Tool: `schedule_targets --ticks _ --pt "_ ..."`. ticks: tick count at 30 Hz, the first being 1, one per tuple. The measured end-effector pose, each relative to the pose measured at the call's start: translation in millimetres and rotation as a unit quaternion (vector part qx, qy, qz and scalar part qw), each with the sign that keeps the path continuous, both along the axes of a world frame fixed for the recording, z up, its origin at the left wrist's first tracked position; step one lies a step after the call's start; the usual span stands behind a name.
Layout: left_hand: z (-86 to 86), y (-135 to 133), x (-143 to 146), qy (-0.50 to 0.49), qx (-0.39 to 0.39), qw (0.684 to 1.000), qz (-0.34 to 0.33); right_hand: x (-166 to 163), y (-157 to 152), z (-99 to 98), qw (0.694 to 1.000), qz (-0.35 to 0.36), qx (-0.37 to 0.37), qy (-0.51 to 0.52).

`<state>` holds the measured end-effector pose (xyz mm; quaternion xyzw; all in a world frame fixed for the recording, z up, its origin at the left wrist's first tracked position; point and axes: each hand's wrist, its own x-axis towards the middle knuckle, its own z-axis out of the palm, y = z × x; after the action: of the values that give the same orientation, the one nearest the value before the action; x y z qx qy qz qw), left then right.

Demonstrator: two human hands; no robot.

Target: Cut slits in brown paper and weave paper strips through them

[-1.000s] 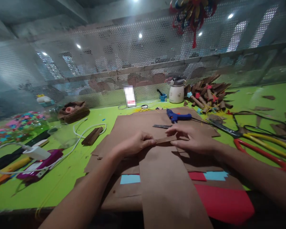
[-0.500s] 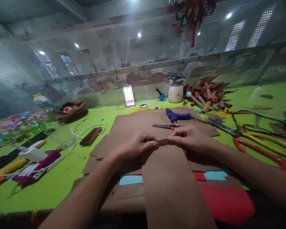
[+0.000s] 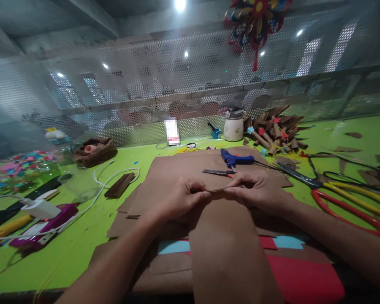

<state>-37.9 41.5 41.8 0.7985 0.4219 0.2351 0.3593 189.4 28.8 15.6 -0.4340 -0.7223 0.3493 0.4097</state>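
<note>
A long strip of brown paper [image 3: 228, 245] runs from the near edge up to my hands. Its far end is pinched at both corners. My left hand [image 3: 186, 196] is closed on the left corner, thumb against bent fingers. My right hand [image 3: 253, 190] grips the right corner the same way. Between the thumbs the paper edge shows as a thin dark line. Beneath lie stacked brown paper sheets [image 3: 174, 173]. Just beyond my hands are a dark flat blade-like tool [image 3: 218, 172] and a blue glue gun [image 3: 239, 158].
Large scissors [image 3: 342, 207] with red and yellow handles lie right. A white flask [image 3: 233, 126] and a pile of paper rolls [image 3: 275, 131] stand behind. Left are a purple power strip [image 3: 47, 226], a white cable [image 3: 91, 204] and folded brown strips [image 3: 119, 185]. Red paper [image 3: 304, 278] lies near.
The far end of the paper strip, earlier a folded flap facing me, now shows as a thin edge. My right thumb and fingers have shifted slightly along it. The view has tilted up a little.
</note>
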Motion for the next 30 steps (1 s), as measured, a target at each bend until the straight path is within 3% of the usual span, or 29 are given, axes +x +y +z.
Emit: schedule_targets --ticks 5,9,15,25,30 --pt "1.0 -3 2 0.036 0.048 0.997 -0.058 -1 -2 5.2 0.994 0.007 0.088 -0.067" --pt "-4.2 -5 5 0.067 0.099 0.990 -0.070 -9 -6 12.7 0.988 0.025 0.109 -0.103" --pt "-4.0 -7 7 0.073 0.123 0.986 -0.081 -9 -2 10.2 0.988 0.082 0.069 -0.108" --pt "-8.4 -1 3 0.100 0.117 0.987 -0.042 -9 -5 9.7 0.998 -0.004 -0.063 0.025" --pt "-8.3 2 1 0.126 0.105 0.986 -0.021 -7 -2 4.9 0.996 -0.033 -0.072 0.047"
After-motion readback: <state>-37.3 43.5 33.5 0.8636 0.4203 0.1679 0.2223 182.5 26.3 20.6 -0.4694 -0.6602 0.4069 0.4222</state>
